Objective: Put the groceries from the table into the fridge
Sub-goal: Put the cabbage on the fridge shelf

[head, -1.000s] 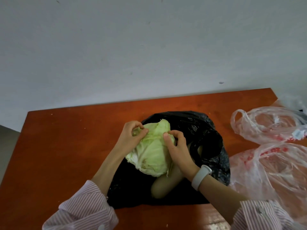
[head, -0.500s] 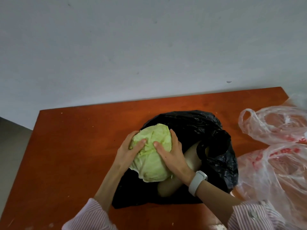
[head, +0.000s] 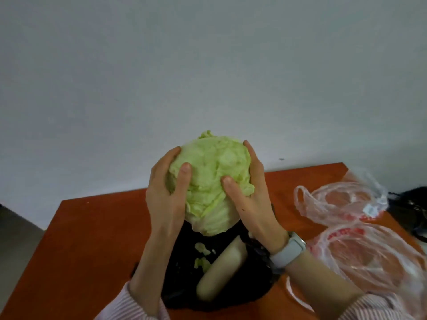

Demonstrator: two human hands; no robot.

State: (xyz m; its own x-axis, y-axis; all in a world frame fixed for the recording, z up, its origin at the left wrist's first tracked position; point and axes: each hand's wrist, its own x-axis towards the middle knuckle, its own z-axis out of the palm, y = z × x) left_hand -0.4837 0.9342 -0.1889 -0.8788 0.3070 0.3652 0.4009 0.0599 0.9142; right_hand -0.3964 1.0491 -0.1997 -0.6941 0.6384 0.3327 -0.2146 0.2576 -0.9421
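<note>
Head view looks down past a pale grey wall (head: pixel 208 65) that fills the upper half of the frame, onto a reddish-brown worktop (head: pixel 92 239) spreading across the lower half. On the right side of the frame lie two crumpled clear plastic bags with red print, one (head: pixel 342 199) farther back and one (head: pixel 374 262) nearer the lower right corner, touching or overlapping each other. At lower centre a black plastic bag (head: pixel 231 294) lies open on the worktop, with a pale, long vegetable (head: pixel 221 271) slanting out of it; what kind it is cannot be told. Raised above that black bag, at the centre of the frame and partly against the wall, is a head of green cabbage (head: pixel 212 181), clear of the worktop. Both hands hold it from the sides: the left hand (head: pixel 166 195) cups its left flank with the fingers (head: pixel 169 158) wrapped over the back and the thumb pressed on the front, and the right hand (head: pixel 251 195) cups the right flank in the same way, thumb on the near face. A white wristband (head: pixel 287 250) sits on the right wrist, and pink-striped sleeves (head: pixel 143 306) show at the bottom edge. A few small scraps of cabbage leaf (head: pixel 203 255) lie on the black bag beneath the lifted head. A dark object (head: pixel 413 204) sits at the far right edge, too cut off to identify.
</note>
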